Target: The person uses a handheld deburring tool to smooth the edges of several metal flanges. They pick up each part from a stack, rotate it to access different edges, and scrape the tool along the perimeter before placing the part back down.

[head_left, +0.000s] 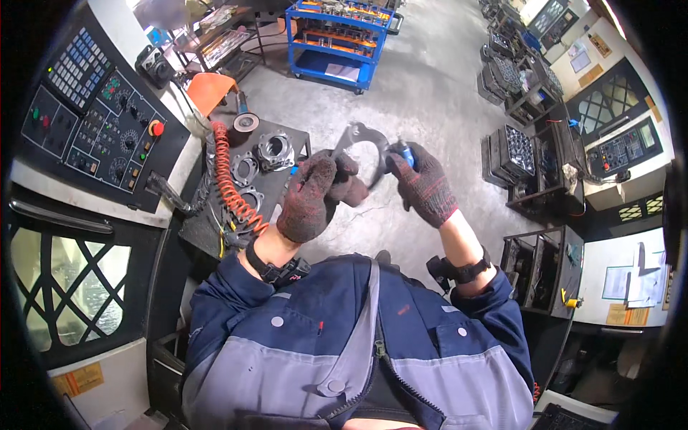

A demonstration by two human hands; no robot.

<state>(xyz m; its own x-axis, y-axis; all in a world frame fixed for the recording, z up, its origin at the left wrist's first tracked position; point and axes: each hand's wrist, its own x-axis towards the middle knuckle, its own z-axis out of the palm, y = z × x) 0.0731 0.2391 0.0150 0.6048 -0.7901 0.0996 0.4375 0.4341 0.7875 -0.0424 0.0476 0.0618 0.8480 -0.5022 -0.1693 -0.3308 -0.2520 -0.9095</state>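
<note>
Gripping what seems a flange (361,132): left hand (312,193).

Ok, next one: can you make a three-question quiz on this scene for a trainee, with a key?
1. True or false: the left hand wears a dark glove.
2. What colour is the coiled hose by the dark table? A) green B) orange-red C) white
3. Which hand holds the blue cylindrical object, close to the open-centred metal part?

Key: 1. True. 2. B. 3. The right hand.
</note>
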